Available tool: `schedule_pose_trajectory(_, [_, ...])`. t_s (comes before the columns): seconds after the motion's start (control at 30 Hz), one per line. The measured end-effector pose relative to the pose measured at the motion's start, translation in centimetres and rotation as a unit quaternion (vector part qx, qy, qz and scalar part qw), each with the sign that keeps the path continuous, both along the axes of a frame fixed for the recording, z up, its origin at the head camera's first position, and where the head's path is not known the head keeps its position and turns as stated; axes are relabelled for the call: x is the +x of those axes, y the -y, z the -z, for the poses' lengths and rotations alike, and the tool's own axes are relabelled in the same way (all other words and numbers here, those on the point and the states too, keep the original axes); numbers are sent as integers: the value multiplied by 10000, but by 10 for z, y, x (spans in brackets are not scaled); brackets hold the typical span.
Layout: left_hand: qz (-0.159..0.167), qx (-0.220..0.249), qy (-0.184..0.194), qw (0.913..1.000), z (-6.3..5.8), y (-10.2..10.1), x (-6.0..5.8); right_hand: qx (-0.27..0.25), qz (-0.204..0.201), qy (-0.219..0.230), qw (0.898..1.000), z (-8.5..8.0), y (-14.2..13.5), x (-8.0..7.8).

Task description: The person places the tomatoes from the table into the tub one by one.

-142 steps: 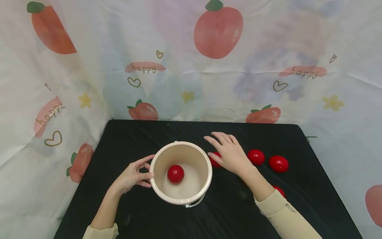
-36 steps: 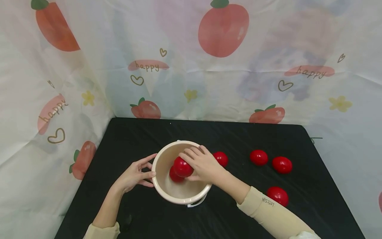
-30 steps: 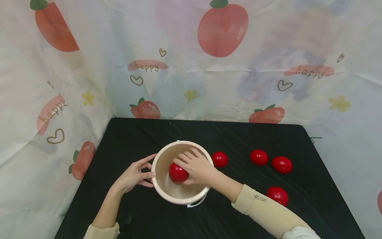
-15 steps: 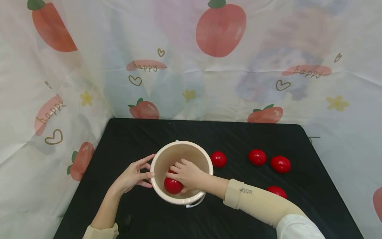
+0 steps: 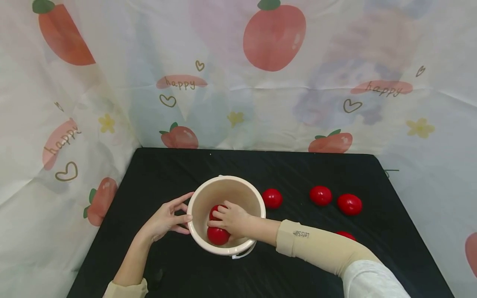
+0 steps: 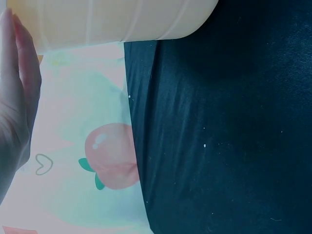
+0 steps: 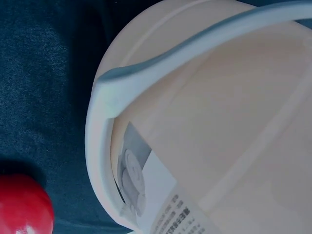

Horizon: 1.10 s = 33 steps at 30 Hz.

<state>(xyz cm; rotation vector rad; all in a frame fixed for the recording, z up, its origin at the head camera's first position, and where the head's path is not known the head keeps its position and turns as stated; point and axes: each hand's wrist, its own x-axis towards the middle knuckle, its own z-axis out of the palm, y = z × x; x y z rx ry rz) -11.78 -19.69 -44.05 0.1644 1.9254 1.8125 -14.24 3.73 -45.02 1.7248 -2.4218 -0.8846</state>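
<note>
One printed cloth (image 5: pixel 261 103) hangs behind the cream bucket (image 5: pixel 244 192), and a black tabletop (image 5: pixel 223 279) lies beneath it. Spread, nearly straight fingers of the left hand (image 5: pixel 165 221) touch the bucket's left side. Inside the bucket, the right hand (image 5: pixel 232 220) curls its fingers over the near red ball (image 5: pixel 218 237), the far red ball (image 5: pixel 214 212) showing beyond. Four more red balls (image 5: pixel 321 195) lie right of the bucket, one just beside it, one partly hidden.

The left hand (image 5: pixel 168 220) has its fingers and thumb apart, and the left arm (image 5: pixel 130 260) slants up. The right arm (image 5: pixel 324 248) reaches across, its hand (image 5: pixel 232 221) with bent fingers.
</note>
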Motion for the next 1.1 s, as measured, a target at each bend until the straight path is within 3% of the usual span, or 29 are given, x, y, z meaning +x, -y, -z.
schedule_pose_trajectory(0.33, [-41,-17,-42,10000,0,0,1,59,109,-51,9999,1,1,-2])
schedule_pose_trajectory(0.43, [-37,17,-46,10000,1,0,1,-342,77,-87,9993,0,-1,-4])
schedule_pose_trajectory(0.57, [-17,48,-33,10000,1,0,1,-1413,62,76,9899,-5,-9,-9])
schedule_pose_trajectory(0.7, [7,83,-6,10000,1,0,1,-2679,372,415,9618,-21,-24,-20])
schedule_pose_trajectory(0.83, [-4,117,-5,9999,0,1,1,-3667,1093,273,9235,-37,-51,-35])
schedule_pose_trajectory(0.97, [-28,117,6,9999,1,1,1,-4033,2093,203,8906,-41,-83,-46])
schedule_pose_trajectory(1.1, [-35,104,5,9999,2,1,1,-4092,2955,381,8624,-29,-112,-49])
